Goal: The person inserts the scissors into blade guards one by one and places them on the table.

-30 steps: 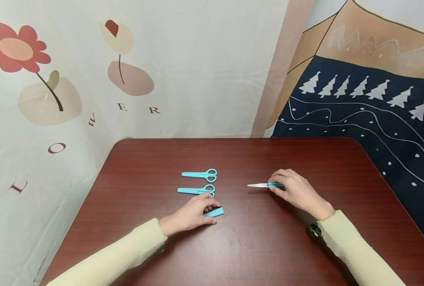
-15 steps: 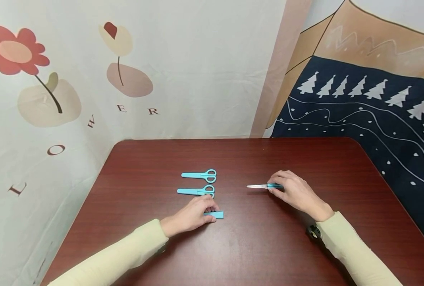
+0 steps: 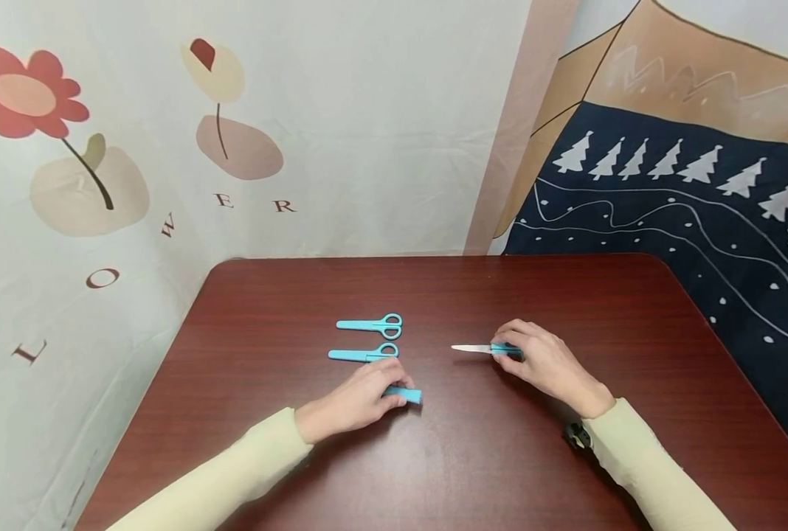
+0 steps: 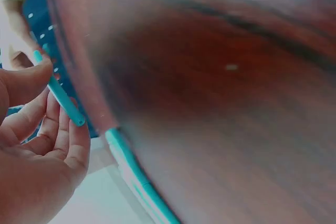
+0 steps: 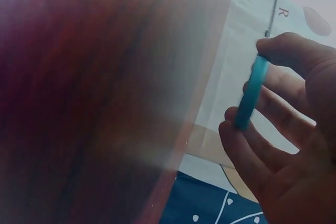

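Observation:
My left hand [image 3: 357,398] pinches a light blue scissors sheath [image 3: 410,396] between thumb and fingers; in the left wrist view the sheath [image 4: 64,98] slants past the fingertips. To the right, my right hand [image 3: 548,363] holds a pair of scissors [image 3: 471,348] by its blue handles, the bare metal blades pointing left toward the sheath. The right wrist view shows the handle [image 5: 252,93] edge-on between thumb and fingers. Just beyond the left hand lie sheathed scissors [image 3: 354,355], their handle loops partly covered by that hand. Another sheathed pair [image 3: 361,324] lies parallel behind them.
Everything is on a reddish-brown wooden table [image 3: 288,287] with rounded back corners. Behind it hangs a pale flower-print cloth [image 3: 367,133], with a dark blue cloth of white trees [image 3: 673,184] at the right.
The right hand has shifted slightly left and nearer with the scissors. The left hand has brought the sheath a little to the right, and its end now tilts slightly downward in view.

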Tool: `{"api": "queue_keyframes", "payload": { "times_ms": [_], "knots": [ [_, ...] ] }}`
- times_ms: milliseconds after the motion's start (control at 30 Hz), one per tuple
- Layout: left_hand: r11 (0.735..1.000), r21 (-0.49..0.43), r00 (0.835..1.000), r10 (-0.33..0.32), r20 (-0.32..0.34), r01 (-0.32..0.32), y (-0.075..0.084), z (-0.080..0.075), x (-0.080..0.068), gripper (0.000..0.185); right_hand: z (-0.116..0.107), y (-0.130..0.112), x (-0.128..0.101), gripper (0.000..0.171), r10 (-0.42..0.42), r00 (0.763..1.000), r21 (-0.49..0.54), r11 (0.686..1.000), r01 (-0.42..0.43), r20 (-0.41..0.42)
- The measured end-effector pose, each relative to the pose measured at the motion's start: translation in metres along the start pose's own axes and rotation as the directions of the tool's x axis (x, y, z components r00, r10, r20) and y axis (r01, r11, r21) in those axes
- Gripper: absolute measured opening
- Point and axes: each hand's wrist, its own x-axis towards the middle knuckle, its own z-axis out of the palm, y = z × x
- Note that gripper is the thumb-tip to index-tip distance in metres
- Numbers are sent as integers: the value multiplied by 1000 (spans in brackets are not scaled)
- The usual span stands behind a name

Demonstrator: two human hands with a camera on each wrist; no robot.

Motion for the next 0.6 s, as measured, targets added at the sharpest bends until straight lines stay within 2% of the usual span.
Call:
{"api": "queue_keyframes", "payload": {
  "times_ms": [167,333,600],
  "knots": [
    [1000,-22,994,19,-111,-22,6,-7,2,15,2,-5,-2,22,-30,999,28,999,31,-35],
    [998,-67,983,-16,-184,4,10,-15,1,15,3,-9,-4,22,-74,994,38,996,77,-78],
    [992,-120,950,-69,-304,34,13,-21,-2,21,-3,-22,-6,20,-108,985,60,991,117,-137]
  ]
}}
